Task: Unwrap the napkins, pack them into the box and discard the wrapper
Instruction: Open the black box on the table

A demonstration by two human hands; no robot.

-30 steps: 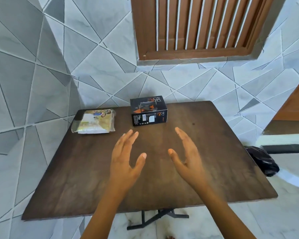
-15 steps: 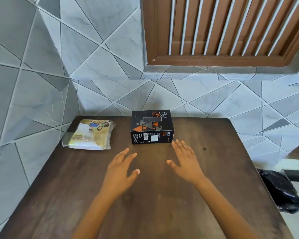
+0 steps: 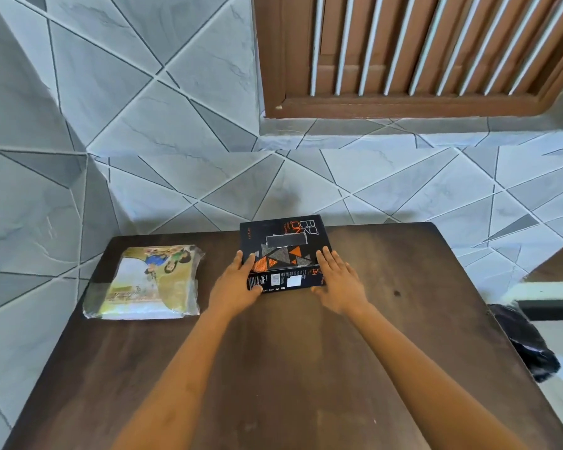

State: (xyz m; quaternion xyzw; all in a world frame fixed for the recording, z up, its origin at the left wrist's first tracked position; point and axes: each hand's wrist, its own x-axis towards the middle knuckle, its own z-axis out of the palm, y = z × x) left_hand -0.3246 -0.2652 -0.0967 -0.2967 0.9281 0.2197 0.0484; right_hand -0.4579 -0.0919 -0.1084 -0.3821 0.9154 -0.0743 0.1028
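Note:
A black box (image 3: 283, 251) with orange and grey triangles stands at the far middle of the dark wooden table (image 3: 293, 368). My left hand (image 3: 236, 285) presses against the box's left side, thumb on the front face. My right hand (image 3: 338, 280) lies against its right side, fingers stretched along the edge. Together they clasp the box between them. A pack of napkins (image 3: 147, 282) in clear printed wrapper lies flat at the far left of the table, apart from both hands.
A tiled wall runs along the back and left edges of the table. A wooden louvred window (image 3: 420, 50) sits above. A black bag (image 3: 524, 339) hangs or lies off the table's right edge.
Both hands moved forward from mid-table and came to rest on the two sides of the black box. The camera has come closer to the table.

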